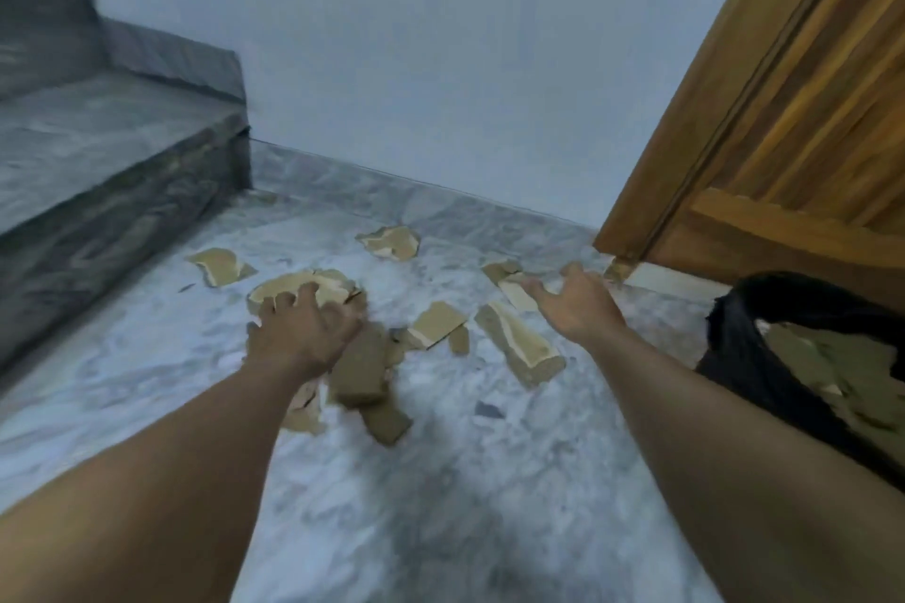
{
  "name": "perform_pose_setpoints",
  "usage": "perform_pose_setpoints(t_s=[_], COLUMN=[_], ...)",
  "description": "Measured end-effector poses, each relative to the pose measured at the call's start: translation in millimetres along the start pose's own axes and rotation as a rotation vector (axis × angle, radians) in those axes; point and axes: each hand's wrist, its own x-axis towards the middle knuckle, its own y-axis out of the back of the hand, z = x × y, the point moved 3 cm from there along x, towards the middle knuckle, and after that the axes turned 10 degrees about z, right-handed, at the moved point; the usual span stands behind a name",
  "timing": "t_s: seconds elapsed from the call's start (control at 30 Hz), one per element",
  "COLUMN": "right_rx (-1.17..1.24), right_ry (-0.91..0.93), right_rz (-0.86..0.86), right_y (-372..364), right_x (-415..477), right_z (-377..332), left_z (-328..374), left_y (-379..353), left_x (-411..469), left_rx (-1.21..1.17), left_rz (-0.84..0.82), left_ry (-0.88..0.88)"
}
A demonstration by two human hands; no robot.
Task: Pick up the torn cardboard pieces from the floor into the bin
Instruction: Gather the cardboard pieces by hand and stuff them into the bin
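Observation:
Several torn brown cardboard pieces lie scattered on the marble floor (440, 480). My left hand (303, 333) grips a bunch of cardboard pieces (360, 370) that hang below the palm, its fingers lying over a large curved piece (294, 291). My right hand (575, 304) hovers open, fingers spread, above a pale strip (516, 291) near the door. A long piece (519, 350) and a flat one (438, 323) lie between the hands. The black bin (764, 357) stands at the right with cardboard inside.
A grey marble step (112, 171) rises at the left. A wooden door (783, 137) leans in at the right, its bottom corner close to my right hand. Two more pieces (392, 242) (220, 265) lie farther back toward the pale wall.

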Motion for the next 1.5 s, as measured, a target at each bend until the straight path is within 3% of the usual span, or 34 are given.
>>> perform_pose_setpoints(t_s=[0.13, 0.3, 0.5, 0.6, 0.73, 0.83, 0.9, 1.03, 1.2, 1.37, 1.5], right_rx=[-0.081, -0.062, -0.104, -0.073, -0.032, -0.086, -0.132, -0.078, 0.167, -0.049, -0.143], right_ry=[-0.085, -0.122, 0.125, 0.247, 0.268, 0.374, 0.441, 0.435, 0.158, 0.242, 0.255], right_rz=[-0.17, -0.274, -0.374, -0.44, -0.468, -0.526, -0.516, -0.418, -0.392, -0.462, -0.391], right_y=[-76.6, -144.8, -202.5, -218.3, -234.4, -245.6, -251.8, -253.1, -254.0, -288.4, -286.0], right_x=[13.9, 36.2, 41.6, 32.0, 27.2, 14.3, 5.9, 10.4, 19.1, 20.5, 30.7], right_z=[27.2, 28.0, -49.2, -96.9, -148.5, -172.1, -177.1, -178.9, -214.9, -273.6, -287.3], left_z=[-60.3, -70.8, -55.5, -61.9, -71.4, -75.6, -75.9, -78.3, -79.4, -80.7, -84.3], left_y=[-31.6, -65.8, -93.4, -91.8, -86.7, -79.9, -73.6, -69.1, -71.1, -73.9, -80.3], left_x=[3.8, 14.5, 18.5, 23.3, 24.2, 16.6, 10.1, 5.9, -0.9, -3.3, 4.3], left_rx=[0.007, 0.031, 0.264, 0.243, 0.192, 0.222, 0.224, 0.264, 0.223, 0.222, 0.231], left_rz=[-0.014, -0.073, -0.04, -0.041, 0.009, 0.146, 0.251, 0.237, 0.284, 0.323, 0.337], left_ry=[0.136, 0.187, -0.006, -0.005, -0.046, -0.119, -0.148, -0.12, -0.12, -0.092, 0.022])
